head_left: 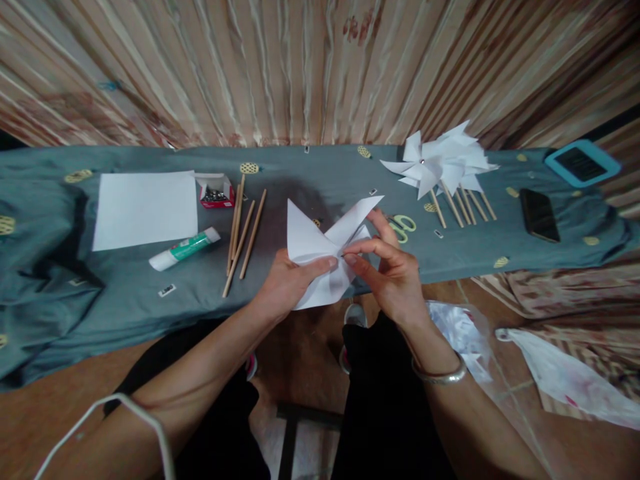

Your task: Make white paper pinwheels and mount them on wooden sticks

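Observation:
A white paper pinwheel [313, 240] with folded blades is held over the table's front edge. My left hand [295, 273] grips it from the left, thumb pressed on the paper near the centre and its other fingers hidden behind. My right hand [393, 267] is closed in a pinch at the pinwheel's centre, on a small dark pin-like thing [343, 255] too small to make out fully. One right finger reaches behind the right blade. Just beyond that hand lie scissors with light green handles [404, 227], partly hidden.
Left on the cloth-covered table [280, 160] are white paper [145, 207], a glue stick [185, 249], a small red box of metal bits [217, 191] and several wooden sticks [245, 237]. Finished pinwheels [445, 160], a phone [540, 215] and a blue-framed device [583, 163] lie right.

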The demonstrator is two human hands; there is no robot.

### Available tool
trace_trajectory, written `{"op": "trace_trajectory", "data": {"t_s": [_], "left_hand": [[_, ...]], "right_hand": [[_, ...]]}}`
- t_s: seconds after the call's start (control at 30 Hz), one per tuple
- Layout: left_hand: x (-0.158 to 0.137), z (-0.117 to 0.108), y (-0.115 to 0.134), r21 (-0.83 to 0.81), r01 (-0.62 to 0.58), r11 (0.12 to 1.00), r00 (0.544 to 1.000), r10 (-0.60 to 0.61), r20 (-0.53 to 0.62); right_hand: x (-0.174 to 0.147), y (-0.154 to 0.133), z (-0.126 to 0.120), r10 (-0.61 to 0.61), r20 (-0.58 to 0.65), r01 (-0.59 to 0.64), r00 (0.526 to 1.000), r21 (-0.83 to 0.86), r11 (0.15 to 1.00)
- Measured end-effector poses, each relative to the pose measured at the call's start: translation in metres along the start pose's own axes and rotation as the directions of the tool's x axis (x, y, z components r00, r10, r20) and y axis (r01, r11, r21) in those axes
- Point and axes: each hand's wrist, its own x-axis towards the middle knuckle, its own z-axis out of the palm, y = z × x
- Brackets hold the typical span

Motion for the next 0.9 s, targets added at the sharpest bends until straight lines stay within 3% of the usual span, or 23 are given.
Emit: {"op": "trace_trajectory", "data": {"t_s": [0.7, 0.9], "left_hand": [[-0.0025, 0.0022, 0.0017, -0.01, 0.007, 1.0, 1.0, -0.007, 0.011], [-0.001, 0.0006, 0.0005, 0.059, -0.077, 0.995, 0.997, 0.076, 0.023]], "right_hand": [[-0.0006, 0.0025, -0.0013, 0.029, 0.011, -0.03, 1.0, 0.058, 0.998], [-0.0002, 0.0031, -0.0013, 0.025, 0.014, -0.026, 1.0, 0.063, 0.998]]}}
